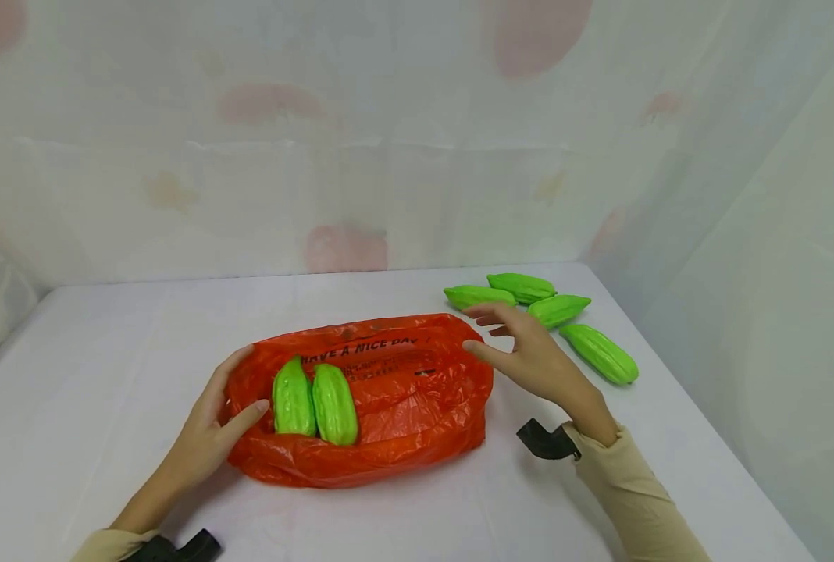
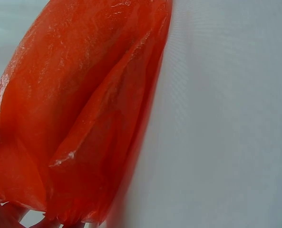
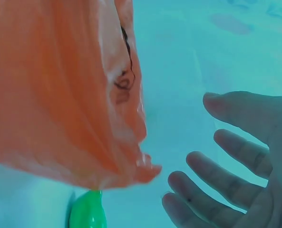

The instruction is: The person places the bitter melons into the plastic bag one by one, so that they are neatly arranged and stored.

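A red plastic bag (image 1: 417, 414) lies on the table with its mouth spread wide, black lettering on its inner wall. Inside, toward the left, two ridged green gourds (image 1: 336, 406) lie side by side. My left hand (image 1: 206, 425) holds the bag's left rim, thumb on the inner side and fingers at the outside; the left wrist view shows mostly the bag's creased wall (image 2: 83, 104). Beside the bag's right end is my right hand (image 1: 529, 355), fingers spread and nothing in them. The right wrist view shows these fingers (image 3: 226, 185) apart from the bag (image 3: 60, 95).
Several more green gourds (image 1: 600, 353) lie loosely grouped on the table at the back right, one partly behind my right hand. White cloth covers the table (image 1: 108, 351). A pale patterned curtain (image 1: 417, 187) hangs behind it and along the right side.
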A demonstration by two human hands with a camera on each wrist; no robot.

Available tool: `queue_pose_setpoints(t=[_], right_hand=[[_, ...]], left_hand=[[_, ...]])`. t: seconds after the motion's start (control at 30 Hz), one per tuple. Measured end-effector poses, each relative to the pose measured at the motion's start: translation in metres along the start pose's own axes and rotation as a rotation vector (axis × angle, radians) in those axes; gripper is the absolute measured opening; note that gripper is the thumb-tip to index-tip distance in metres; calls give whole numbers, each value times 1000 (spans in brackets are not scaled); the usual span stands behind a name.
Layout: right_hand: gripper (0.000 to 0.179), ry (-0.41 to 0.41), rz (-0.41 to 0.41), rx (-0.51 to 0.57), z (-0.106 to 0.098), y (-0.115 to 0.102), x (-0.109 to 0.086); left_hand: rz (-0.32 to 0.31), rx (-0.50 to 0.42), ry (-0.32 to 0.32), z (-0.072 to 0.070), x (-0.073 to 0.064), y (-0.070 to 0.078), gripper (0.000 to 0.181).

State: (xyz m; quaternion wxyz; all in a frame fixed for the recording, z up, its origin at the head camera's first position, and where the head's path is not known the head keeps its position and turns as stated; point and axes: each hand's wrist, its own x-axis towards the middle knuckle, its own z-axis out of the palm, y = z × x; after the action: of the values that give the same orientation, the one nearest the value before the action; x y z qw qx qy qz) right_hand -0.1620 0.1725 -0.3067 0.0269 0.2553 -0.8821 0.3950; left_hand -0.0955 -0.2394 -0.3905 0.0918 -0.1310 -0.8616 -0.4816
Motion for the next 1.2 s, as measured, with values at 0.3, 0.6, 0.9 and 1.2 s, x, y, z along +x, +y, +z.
queue_pose_setpoints(t=[0.3,0.6,0.9,1.2], right_hand=[[47,9,20,-7,-10,16,2],[46,6,63,-25,-18,33,2],[48,-10,152,-68,-33,50,-1],[45,-9,185,-113,-47,64,-5]], left_hand=[[5,2,6,-1,0,1,71],[9,5,7,0,-1,1,71],[11,-3,2,0,-1,1,71],[16,-5,2,0,0,2,71]])
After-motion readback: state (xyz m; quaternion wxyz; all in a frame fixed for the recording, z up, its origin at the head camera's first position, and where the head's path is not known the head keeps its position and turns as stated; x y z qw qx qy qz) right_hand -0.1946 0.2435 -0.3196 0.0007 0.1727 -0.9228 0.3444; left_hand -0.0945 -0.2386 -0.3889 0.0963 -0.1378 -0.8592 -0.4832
